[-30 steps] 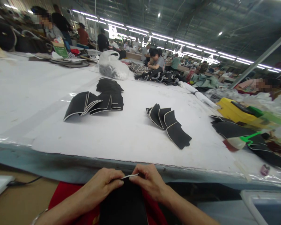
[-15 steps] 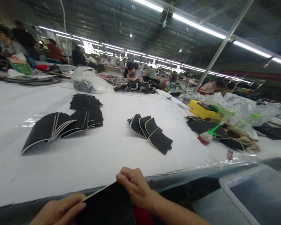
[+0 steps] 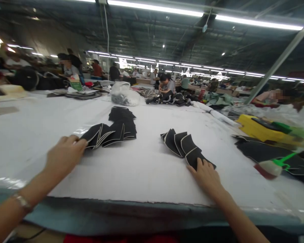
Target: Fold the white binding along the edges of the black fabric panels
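Observation:
At the left, my left hand (image 3: 66, 153) has its fingers closed round the near left corner of a black panel (image 3: 92, 135) with pale cut edges. That panel belongs to a spread pile of black panels (image 3: 123, 123). My right hand (image 3: 206, 175) grips the nearest piece of a smaller fan of black panels (image 3: 181, 143). Its fingers lie over that piece and the thumb is at its left edge. The undersides of both gripped panels are hidden.
A white-topped table (image 3: 142, 175) spans the view. To the right are a brush bottle with a green handle (image 3: 271, 168), a yellow container (image 3: 258, 128) and more black pieces (image 3: 255, 148). A stuffed plastic bag (image 3: 124, 94) sits behind. Several people work further back.
Both hands have left the black panel they held at the table edge, which is now out of sight. They reached forward and apart to the two piles. The view has swung left.

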The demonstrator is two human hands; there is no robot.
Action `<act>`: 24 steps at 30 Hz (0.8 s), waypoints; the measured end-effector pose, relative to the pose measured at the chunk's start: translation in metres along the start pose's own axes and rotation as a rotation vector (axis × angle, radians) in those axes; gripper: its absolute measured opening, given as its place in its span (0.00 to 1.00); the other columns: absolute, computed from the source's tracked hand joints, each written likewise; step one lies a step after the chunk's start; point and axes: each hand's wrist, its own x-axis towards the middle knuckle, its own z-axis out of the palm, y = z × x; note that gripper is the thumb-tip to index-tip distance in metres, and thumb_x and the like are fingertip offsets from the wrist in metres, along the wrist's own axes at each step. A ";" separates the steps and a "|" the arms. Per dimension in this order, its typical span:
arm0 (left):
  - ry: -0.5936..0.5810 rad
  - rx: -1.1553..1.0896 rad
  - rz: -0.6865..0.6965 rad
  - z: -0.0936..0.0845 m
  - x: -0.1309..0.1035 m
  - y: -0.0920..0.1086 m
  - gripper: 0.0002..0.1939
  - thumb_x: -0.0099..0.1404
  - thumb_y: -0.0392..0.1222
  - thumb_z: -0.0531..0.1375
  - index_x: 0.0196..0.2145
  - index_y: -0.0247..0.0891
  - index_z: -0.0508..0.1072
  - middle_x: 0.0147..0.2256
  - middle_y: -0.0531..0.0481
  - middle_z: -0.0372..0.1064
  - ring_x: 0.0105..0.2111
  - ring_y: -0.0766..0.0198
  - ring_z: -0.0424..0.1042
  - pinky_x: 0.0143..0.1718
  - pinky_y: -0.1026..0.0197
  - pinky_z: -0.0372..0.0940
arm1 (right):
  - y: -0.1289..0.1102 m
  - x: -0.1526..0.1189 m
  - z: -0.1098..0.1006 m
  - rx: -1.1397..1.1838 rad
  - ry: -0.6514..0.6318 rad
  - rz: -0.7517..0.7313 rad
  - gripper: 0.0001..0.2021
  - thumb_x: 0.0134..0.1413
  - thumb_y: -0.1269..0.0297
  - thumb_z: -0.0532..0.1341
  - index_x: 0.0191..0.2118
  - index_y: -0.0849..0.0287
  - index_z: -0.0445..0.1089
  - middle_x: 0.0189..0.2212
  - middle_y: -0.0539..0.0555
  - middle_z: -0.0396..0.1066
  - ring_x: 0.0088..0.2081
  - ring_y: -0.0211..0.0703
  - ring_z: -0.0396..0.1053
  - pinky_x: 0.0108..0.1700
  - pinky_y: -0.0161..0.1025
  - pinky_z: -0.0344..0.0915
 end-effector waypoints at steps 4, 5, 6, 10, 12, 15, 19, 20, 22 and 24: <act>0.051 0.163 0.018 0.041 0.002 0.003 0.23 0.71 0.46 0.48 0.56 0.28 0.66 0.56 0.31 0.60 0.57 0.38 0.59 0.56 0.45 0.60 | 0.005 -0.003 -0.010 -0.078 -0.005 -0.092 0.12 0.63 0.67 0.54 0.47 0.67 0.68 0.44 0.66 0.72 0.46 0.61 0.70 0.41 0.47 0.64; 0.084 0.112 0.014 0.047 -0.002 0.009 0.23 0.71 0.46 0.48 0.56 0.29 0.66 0.57 0.31 0.59 0.58 0.39 0.58 0.56 0.43 0.59 | 0.006 -0.004 -0.016 -0.093 -0.005 -0.090 0.10 0.63 0.70 0.53 0.45 0.66 0.69 0.42 0.65 0.73 0.44 0.59 0.72 0.39 0.46 0.64; 0.124 0.035 0.015 0.049 -0.008 0.019 0.23 0.70 0.47 0.47 0.56 0.32 0.67 0.57 0.32 0.60 0.58 0.40 0.58 0.57 0.43 0.58 | 0.007 -0.007 -0.022 -0.102 0.008 -0.072 0.11 0.64 0.71 0.51 0.45 0.65 0.69 0.41 0.63 0.74 0.41 0.57 0.73 0.36 0.44 0.63; -0.083 -0.642 -0.031 0.041 -0.040 0.087 0.24 0.65 0.57 0.53 0.47 0.38 0.74 0.45 0.41 0.72 0.44 0.49 0.70 0.49 0.49 0.65 | -0.015 -0.040 -0.045 -0.036 0.336 -0.091 0.12 0.66 0.65 0.51 0.47 0.61 0.68 0.33 0.57 0.74 0.29 0.50 0.72 0.25 0.39 0.56; -0.432 -1.107 -0.129 0.037 -0.055 0.125 0.29 0.62 0.63 0.56 0.49 0.37 0.73 0.40 0.42 0.73 0.38 0.53 0.72 0.41 0.53 0.68 | -0.044 -0.070 -0.049 0.101 0.558 -0.335 0.11 0.65 0.65 0.53 0.48 0.60 0.68 0.35 0.55 0.73 0.30 0.46 0.72 0.25 0.37 0.58; -0.651 -1.597 -0.342 0.040 -0.076 0.158 0.30 0.60 0.65 0.60 0.48 0.37 0.73 0.42 0.42 0.73 0.40 0.55 0.71 0.37 0.57 0.68 | -0.099 -0.120 -0.036 0.298 0.595 -0.688 0.16 0.65 0.71 0.49 0.55 0.62 0.64 0.33 0.55 0.71 0.28 0.42 0.69 0.29 0.38 0.63; -0.499 -1.617 -0.701 0.053 -0.097 0.149 0.23 0.51 0.56 0.71 0.39 0.37 0.77 0.39 0.47 0.74 0.46 0.57 0.69 0.43 0.63 0.66 | -0.148 -0.164 -0.003 0.304 0.557 -0.776 0.24 0.53 0.77 0.52 0.57 0.68 0.62 0.30 0.56 0.70 0.28 0.50 0.68 0.27 0.45 0.65; -0.524 -1.615 -0.724 0.054 -0.101 0.143 0.23 0.51 0.55 0.72 0.38 0.37 0.77 0.37 0.47 0.74 0.44 0.57 0.69 0.43 0.63 0.66 | -0.152 -0.169 0.003 0.312 0.490 -0.783 0.25 0.51 0.74 0.55 0.58 0.69 0.60 0.31 0.58 0.71 0.29 0.52 0.69 0.28 0.47 0.67; -0.661 -1.666 -0.661 0.054 -0.105 0.131 0.21 0.53 0.55 0.71 0.35 0.35 0.77 0.33 0.47 0.73 0.38 0.58 0.70 0.38 0.62 0.66 | -0.153 -0.174 0.009 0.351 0.340 -0.824 0.33 0.48 0.67 0.63 0.60 0.71 0.57 0.36 0.61 0.71 0.33 0.56 0.71 0.32 0.51 0.72; -0.776 -1.730 -0.546 0.051 -0.106 0.125 0.20 0.55 0.54 0.70 0.32 0.33 0.75 0.30 0.47 0.72 0.32 0.62 0.68 0.34 0.63 0.65 | -0.147 -0.172 0.009 0.401 0.217 -0.875 0.40 0.45 0.66 0.68 0.62 0.70 0.52 0.38 0.63 0.71 0.35 0.57 0.72 0.35 0.53 0.74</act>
